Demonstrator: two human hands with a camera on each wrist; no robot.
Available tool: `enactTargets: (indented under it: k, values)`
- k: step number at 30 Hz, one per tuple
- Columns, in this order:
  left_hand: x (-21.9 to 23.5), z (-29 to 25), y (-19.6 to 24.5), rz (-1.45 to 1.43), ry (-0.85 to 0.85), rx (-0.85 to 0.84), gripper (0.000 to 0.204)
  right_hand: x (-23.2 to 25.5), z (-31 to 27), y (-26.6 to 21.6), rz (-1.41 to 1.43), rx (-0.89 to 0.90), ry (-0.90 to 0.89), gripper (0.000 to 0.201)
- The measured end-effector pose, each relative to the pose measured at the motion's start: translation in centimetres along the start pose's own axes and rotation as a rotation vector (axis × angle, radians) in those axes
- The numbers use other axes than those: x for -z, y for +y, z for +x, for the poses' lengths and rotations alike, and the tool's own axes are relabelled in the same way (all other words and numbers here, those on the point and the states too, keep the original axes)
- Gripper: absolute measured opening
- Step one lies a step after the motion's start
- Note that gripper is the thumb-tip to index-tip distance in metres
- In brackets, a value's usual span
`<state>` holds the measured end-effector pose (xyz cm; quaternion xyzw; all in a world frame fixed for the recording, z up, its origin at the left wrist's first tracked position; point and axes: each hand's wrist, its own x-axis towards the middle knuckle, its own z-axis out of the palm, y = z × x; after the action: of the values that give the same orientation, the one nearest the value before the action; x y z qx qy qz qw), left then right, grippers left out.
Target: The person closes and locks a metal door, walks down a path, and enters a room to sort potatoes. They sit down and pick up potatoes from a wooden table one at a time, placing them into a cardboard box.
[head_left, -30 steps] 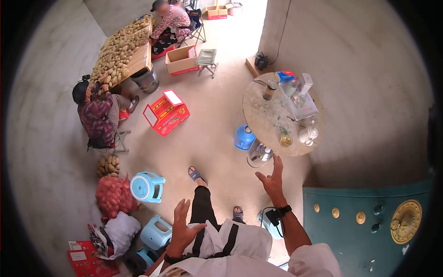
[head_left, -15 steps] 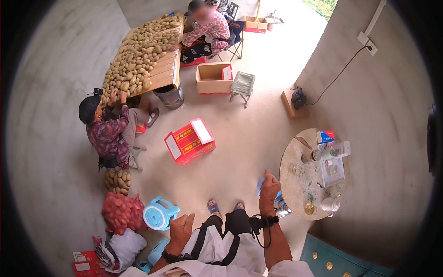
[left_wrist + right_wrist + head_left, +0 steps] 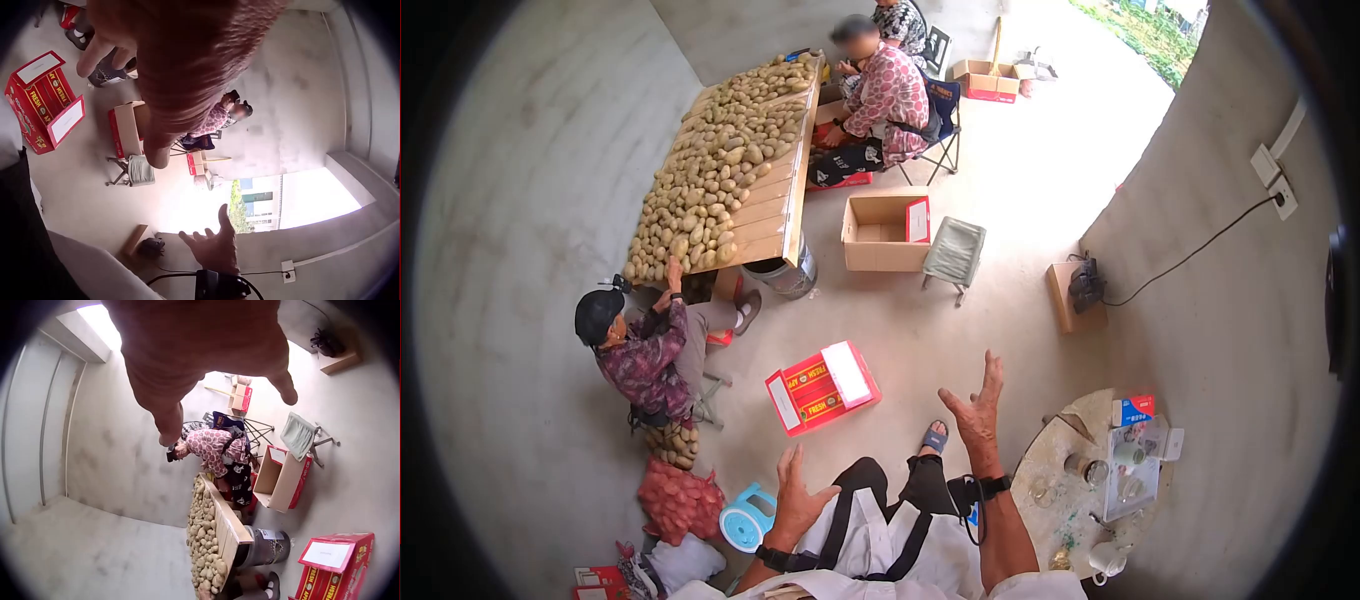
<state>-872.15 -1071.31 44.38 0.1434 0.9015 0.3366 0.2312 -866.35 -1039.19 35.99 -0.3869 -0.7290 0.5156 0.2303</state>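
The left hand (image 3: 798, 508) and right hand (image 3: 978, 425) are spread, empty; a careless step might kick the red box (image 3: 822, 390).

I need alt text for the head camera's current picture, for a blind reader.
A person's left hand and right hand extend forward, holding nothing. Beyond are a red carton on the floor and people seated at a wooden table strewn with potato-like produce.

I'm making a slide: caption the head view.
Left hand and right hand, open and empty; beyond, a red carton and a table bearing produce.
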Motion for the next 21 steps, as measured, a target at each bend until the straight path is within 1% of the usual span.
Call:
enactTargets:
  k: [1,2,3,4,5,6,8,9,10,13,15,17,19,20,21]
  values:
    - [0.2,1.4,0.9,-0.105,0.006,0.086,0.083,0.1,1.8,-1.8,0.16,-0.005,-0.002,0.073]
    - [-0.6,3.0,-2.0,0.169,0.175,-0.173,0.044,0.0,3.5,-2.8,0.319,-0.018,-0.004,0.052]
    - [-0.5,4.7,-3.0,0.169,0.178,-0.163,0.044,-0.2,5.5,-2.5,0.318,-0.02,-0.013,0.052]
    - [-0.2,5.9,-3.4,0.016,0.137,-0.081,0.029,-0.5,7.6,-1.8,0.349,0.08,-0.08,0.03]
    - [-0.3,6.4,-3.8,-0.138,0.093,0.006,0.025,-0.8,9.3,-1.1,0.377,0.173,-0.147,0.022]
    - [-0.1,6.8,-2.7,-0.14,0.083,0.034,0.025,-1.5,10.9,-4.7,0.359,0.157,-0.02,0.026]
    - [0.4,9.8,0.2,-0.142,0.175,0.06,0.022,-2.6,14.0,-4.1,0.386,0.117,-0.02,0.025]
    - [0.1,11.0,0.2,-0.151,0.177,0.072,0.022,-3.5,15.8,-3.9,0.428,0.09,-0.011,0.024]
    - [-0.2,12.5,-0.2,-0.142,0.183,0.086,0.021,-4.5,17.5,-3.8,0.435,0.113,0.004,0.024]
    - [-0.7,17.1,-0.4,-0.155,0.201,0.14,0.02,-6.9,22.3,-3.6,0.382,0.056,-0.068,0.024]
    - [-0.1,20.3,0.6,-0.178,0.197,0.193,0.02,-8.9,25.6,-4.9,0.342,0.05,-0.075,0.024]
    - [0.6,24.3,1.7,-0.371,0.193,0.242,0.021,-11.0,28.7,-5.6,0.297,0.056,-0.085,0.023]
    - [1.0,29.2,-0.1,-0.393,0.158,0.252,0.02,-13.6,33.0,-5.8,0.272,-0.038,-0.097,0.022]
    - [0.9,30.6,-0.9,-0.397,0.117,0.271,0.021,-14.7,35.1,-4.5,0.365,-0.002,-0.168,0.017]
    - [1.5,31.8,0.1,-0.406,0.108,0.303,0.021,-15.8,36.5,-5.2,0.344,-0.024,-0.186,0.017]
